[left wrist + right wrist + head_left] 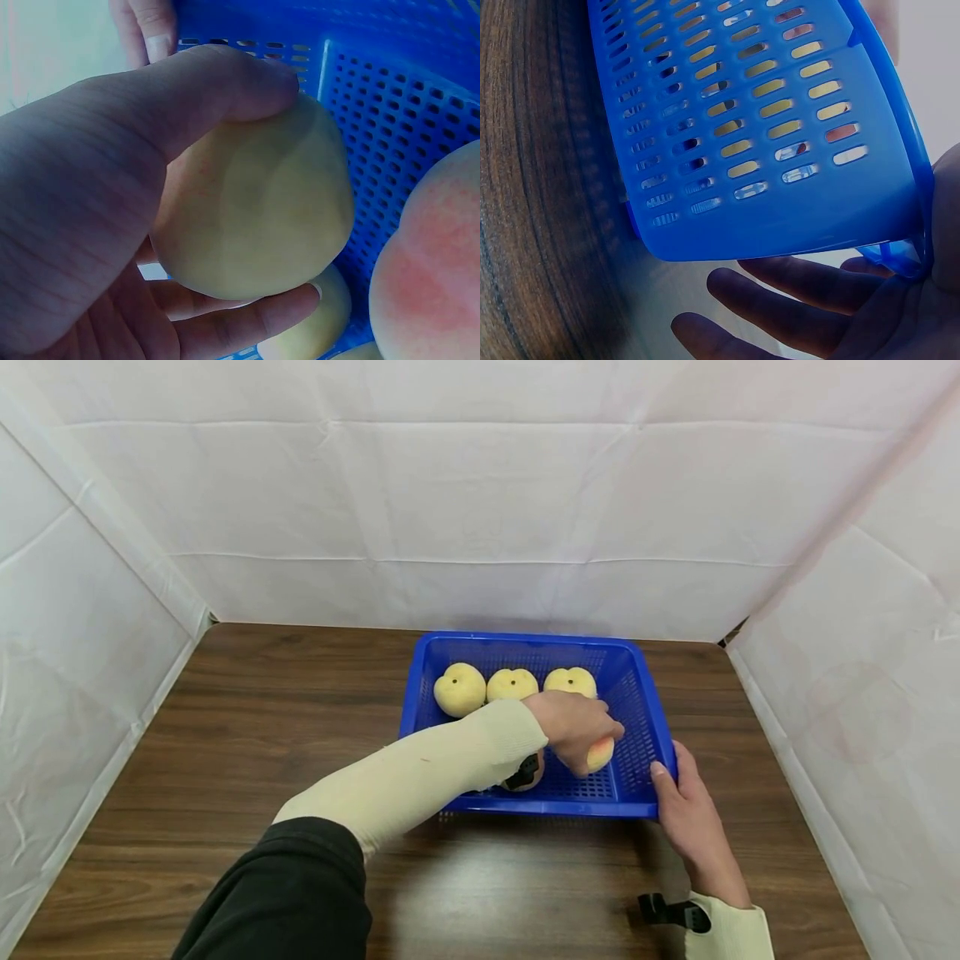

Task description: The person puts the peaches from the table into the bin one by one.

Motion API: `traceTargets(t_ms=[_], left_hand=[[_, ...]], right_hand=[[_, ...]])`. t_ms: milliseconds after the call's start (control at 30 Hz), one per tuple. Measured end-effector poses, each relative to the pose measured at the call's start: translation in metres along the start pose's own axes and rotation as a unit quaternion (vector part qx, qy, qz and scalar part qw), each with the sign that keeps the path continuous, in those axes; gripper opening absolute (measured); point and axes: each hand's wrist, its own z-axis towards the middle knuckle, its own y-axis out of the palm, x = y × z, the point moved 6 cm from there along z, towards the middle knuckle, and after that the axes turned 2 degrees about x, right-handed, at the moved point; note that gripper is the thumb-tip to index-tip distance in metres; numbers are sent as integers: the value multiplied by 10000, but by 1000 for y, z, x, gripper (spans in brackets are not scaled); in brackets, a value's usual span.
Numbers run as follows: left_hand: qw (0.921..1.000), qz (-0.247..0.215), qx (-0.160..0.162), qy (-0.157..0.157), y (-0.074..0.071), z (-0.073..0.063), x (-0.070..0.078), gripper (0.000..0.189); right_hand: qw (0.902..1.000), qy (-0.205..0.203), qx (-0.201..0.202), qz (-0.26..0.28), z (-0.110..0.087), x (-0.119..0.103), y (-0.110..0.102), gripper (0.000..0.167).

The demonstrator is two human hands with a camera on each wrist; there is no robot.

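Observation:
A blue plastic basket (525, 807) with slotted walls holds several pale yellow peaches. My left hand (576, 725) reaches over it and grips a peach (255, 206), thumb on one side and fingers on the other, inside the basket's right part. At the basket's near right corner, my right hand (693, 818) holds the rim with the thumb on top; its other fingers (780, 300) extend outside the wall. Three peaches line the far side: left peach (460, 690), middle peach (512, 683) and right peach (570, 680). Another peach (534, 777) is partly covered by the left wrist's camera.
The basket rests on a brown wooden table (300, 718), near the white back sheet (480, 502). More white sheeting encloses both sides, including the right sheet (862, 693). My left sleeve (420, 760) crosses the basket's near left edge and hides part of it.

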Motion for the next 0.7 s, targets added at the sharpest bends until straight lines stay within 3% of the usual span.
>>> traceTargets(t_ms=[700], left_hand=[[9997,-108,-192,-93,11,9,3,60]], right_hand=[[9999,-121,19,-23,1,0,0,64]])
